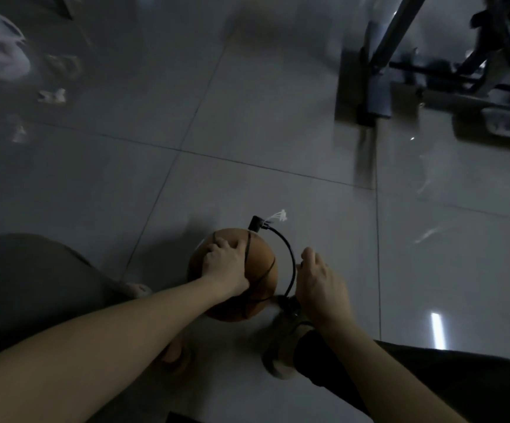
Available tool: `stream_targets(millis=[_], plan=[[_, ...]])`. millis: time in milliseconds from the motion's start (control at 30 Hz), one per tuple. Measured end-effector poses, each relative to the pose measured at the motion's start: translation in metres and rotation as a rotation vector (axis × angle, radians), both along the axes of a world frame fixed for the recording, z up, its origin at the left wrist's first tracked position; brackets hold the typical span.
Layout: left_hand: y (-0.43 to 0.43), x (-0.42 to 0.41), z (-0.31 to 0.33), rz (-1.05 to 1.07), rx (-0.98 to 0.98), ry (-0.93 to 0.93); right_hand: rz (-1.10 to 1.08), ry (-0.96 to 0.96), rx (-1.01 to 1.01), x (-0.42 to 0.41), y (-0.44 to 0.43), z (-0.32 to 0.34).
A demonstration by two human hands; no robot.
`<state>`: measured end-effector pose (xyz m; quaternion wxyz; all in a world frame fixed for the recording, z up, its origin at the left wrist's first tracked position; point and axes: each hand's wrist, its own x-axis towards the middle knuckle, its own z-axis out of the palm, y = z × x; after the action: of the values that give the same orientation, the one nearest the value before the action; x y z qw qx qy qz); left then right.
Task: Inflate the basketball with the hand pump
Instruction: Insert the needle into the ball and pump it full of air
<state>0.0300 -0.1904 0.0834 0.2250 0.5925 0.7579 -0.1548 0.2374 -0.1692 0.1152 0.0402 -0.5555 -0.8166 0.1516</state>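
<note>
Head view looks down on a dim tiled floor (247, 123), where the basketball (260, 270) sits low in the middle, between the person's feet; the left hand (224, 267) lies spread over the top of the ball, fingers curled onto it and pressing it steady; the right hand (321, 285) is closed over what is probably the pump handle, though the palm hides the grip itself, so how tightly it holds cannot be told. A black hose (290, 257) arcs from the valve fitting (256, 224) at the far top of the ball round to the pump base (287, 303) just beside the ball on its right. To pump well, the ball should be kept from rolling so the needle stays straight in the valve, and the strokes should run full and in line with the pump barrel, not sideways. The barrel's long axis seems to stand roughly upright toward the camera, largely hidden under the hand; the fitting points up and away from the person. Gym equipment (430, 71) stands well apart at the far right.
</note>
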Motion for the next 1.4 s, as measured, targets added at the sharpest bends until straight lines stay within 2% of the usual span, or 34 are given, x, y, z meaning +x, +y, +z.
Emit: stream_targets(millis=[133, 367, 500, 733, 967, 1167, 1400], plan=[[-0.003, -0.001, 0.006, 0.026, -0.038, -0.001, -0.017, 0.038, -0.042, 0.004, -0.013, 0.02], [0.0, -0.001, 0.016, 0.047, -0.074, -0.034, -0.015, 0.103, 0.131, 0.011, -0.007, 0.124], [-0.006, 0.004, 0.014, 0.015, -0.044, -0.047, -0.06, 0.137, 0.14, 0.016, -0.005, 0.16], [-0.005, 0.009, 0.014, -0.045, -0.039, -0.012, 0.035, 0.038, 0.227, 0.017, -0.021, 0.129], [0.005, 0.015, 0.015, -0.058, -0.032, 0.032, 0.0, -0.008, 0.172, 0.01, 0.001, 0.085], [0.006, 0.006, 0.011, -0.082, 0.063, -0.004, -0.007, -0.02, 0.14, 0.007, 0.023, 0.033], [-0.001, -0.002, 0.003, -0.061, 0.035, -0.023, 0.023, -0.071, 0.064, 0.004, 0.026, -0.01]])
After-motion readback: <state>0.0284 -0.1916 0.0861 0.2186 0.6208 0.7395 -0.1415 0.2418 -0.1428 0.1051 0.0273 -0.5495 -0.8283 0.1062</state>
